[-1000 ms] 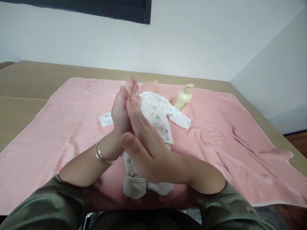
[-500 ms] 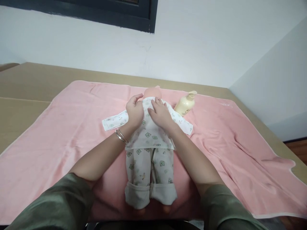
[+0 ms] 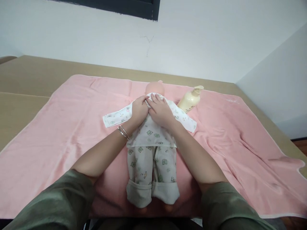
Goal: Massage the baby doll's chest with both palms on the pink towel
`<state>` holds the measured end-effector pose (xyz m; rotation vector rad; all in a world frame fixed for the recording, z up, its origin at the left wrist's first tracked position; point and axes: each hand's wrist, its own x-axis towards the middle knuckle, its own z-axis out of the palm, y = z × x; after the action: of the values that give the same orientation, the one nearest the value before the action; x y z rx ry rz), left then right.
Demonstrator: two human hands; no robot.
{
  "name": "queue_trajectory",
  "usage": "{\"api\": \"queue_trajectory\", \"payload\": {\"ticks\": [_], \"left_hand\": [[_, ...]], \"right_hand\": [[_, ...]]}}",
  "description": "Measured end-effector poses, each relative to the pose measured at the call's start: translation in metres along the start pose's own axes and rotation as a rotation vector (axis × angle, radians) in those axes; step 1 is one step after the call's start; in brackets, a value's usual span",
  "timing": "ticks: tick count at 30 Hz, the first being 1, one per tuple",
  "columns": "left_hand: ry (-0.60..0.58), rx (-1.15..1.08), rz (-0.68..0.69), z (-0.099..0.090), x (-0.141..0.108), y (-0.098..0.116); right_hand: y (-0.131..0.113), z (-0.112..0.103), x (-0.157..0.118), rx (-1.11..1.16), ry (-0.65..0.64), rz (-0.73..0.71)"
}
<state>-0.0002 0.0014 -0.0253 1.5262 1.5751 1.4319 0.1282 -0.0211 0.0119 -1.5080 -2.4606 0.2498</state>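
A baby doll (image 3: 153, 88) in a white patterned top (image 3: 153, 132) and matching trousers (image 3: 144, 163) lies stretched out before me, its face out of sight. My left hand (image 3: 140, 110) rests on the upper part of the top, turned on its side, with the fingers partly hidden but extended. Beside it, my right hand (image 3: 161, 110) lies flat on the cloth with its fingers spread. The two hands touch near the doll's neck. Neither holds anything. The doll's sleeves reach out to both sides, and the trouser cuffs are folded up.
A pink blanket (image 3: 72, 143) covers much of the wooden table (image 3: 28, 76) beneath the doll. A cream pump bottle (image 3: 190, 99) lies tilted by the doll's right-hand sleeve. Behind the table stands a white wall (image 3: 192, 41) with a dark frame (image 3: 134, 8).
My left hand has moved right and turned, closing the gap to my right hand. The right hand stays flat on the top. The view has tipped slightly downward.
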Motion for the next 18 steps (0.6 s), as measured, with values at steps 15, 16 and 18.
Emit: {"api": "queue_trajectory", "payload": {"ticks": [15, 16, 18], "left_hand": [[-0.015, 0.109, 0.029, 0.001, 0.002, 0.0], [-0.022, 0.124, 0.031, 0.001, 0.002, 0.0], [-0.031, 0.149, 0.021, 0.002, 0.002, 0.001]], "right_hand": [[0.005, 0.003, 0.004, 0.046, 0.086, 0.071], [0.012, 0.002, 0.007, 0.076, 0.099, 0.085], [0.017, 0.002, 0.009, 0.073, 0.118, 0.132]]}}
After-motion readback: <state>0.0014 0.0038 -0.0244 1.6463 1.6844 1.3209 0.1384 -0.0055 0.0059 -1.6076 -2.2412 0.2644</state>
